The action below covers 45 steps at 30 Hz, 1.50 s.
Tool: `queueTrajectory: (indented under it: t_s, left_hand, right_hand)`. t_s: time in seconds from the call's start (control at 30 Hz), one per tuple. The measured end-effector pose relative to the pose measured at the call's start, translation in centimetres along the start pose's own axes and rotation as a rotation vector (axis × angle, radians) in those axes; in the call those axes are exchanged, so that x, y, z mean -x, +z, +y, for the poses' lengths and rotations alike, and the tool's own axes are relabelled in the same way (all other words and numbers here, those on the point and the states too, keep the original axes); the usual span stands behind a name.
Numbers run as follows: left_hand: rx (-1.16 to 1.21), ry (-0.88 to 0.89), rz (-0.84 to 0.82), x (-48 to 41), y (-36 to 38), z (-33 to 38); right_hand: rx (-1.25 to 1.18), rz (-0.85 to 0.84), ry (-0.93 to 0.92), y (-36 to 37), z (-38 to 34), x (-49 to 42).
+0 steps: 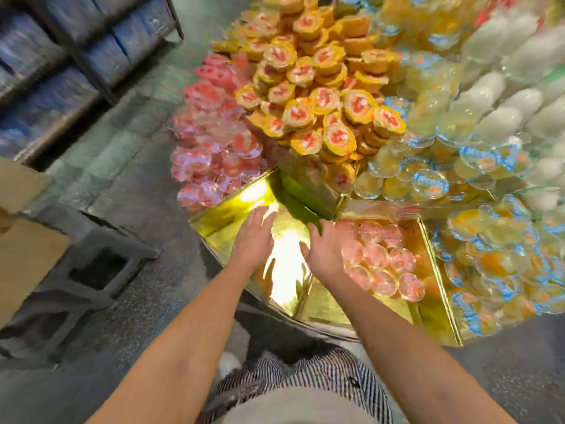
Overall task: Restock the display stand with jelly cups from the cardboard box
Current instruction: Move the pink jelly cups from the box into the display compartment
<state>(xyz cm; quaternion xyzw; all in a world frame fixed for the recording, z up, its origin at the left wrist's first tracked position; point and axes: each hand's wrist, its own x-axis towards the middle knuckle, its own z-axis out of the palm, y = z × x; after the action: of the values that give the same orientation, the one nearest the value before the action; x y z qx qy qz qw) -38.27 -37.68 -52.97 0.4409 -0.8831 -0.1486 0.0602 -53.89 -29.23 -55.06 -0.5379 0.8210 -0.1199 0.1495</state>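
Both hands are empty right now: our left hand (253, 237) is flat with the fingers spread wide, and our right hand (325, 249) is just as open, nothing pinched in either; they hover side by side over the bare gold floor (287, 270) of the nearest compartment on the display stand (324, 310); just past the right hand sits a small batch of pink jelly cups (385, 261), lids up and packed against the right wall of that compartment; it's too blurry to say if our fingertips actually touch them. So we'd guess we're mid-fill here, with the left half of the compartment wide open and waiting. The trick, we think, is to build outward from the cups already there, row by row toward the left, lids up and snug so nothing slides on that shiny floor; keep the hands low and loose so we don't clip the green divider (293, 194) behind, or the pile of yellow-lidded cups (321, 96) above it, which looks ready to avalanche; same goes for the blue-lidded cups (489, 255) over the right wall. What looks like the cardboard box (27, 255) is off at the left edge on a grey stool (91, 270), well apart from the stand; we can't see inside it, so grab small handfuls rather than overloading.
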Motion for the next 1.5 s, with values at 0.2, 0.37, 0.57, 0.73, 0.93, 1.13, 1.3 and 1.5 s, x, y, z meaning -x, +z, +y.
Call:
queueTrajectory:
  t_s: [0.2,0.37,0.57,0.73,0.93,1.13,1.3,1.5]
  left_hand:
    - [0.012,-0.106,0.075,6.5,-5.6,-13.7]
    - [-0.05,-0.346,0.099,13.8,-10.0,-24.8]
    - [-0.043,-0.626,0.162,21.3,-13.1,-34.1]
    - [0.028,-0.818,0.18,25.0,-13.0,-38.7]
    - [0.079,-0.986,0.179,27.1,-13.6,-46.4]
    - [0.14,-1.155,0.216,24.8,-17.6,-55.6]
    - [0.21,-1.236,0.299,22.4,-20.2,-61.7]
    - [0.247,-1.314,0.285,22.7,-19.8,-66.0]
  right_hand:
    - [-0.019,-0.059,-0.127,4.3,-15.1,0.2]
    - [0.006,-0.187,-0.299,8.3,-28.0,1.3]
    - [0.077,-0.323,-0.523,12.0,-40.1,2.0]
    - [0.166,-0.437,-0.63,15.5,-46.1,1.1]
    - [0.255,-0.525,-0.761,19.7,-54.8,-1.7]
    - [0.266,-0.615,-0.834,22.8,-64.3,-8.1]
    - [0.297,-0.622,-0.886,24.7,-71.0,-13.5]
    - [0.345,-0.642,-0.942,27.5,-76.8,-15.2]
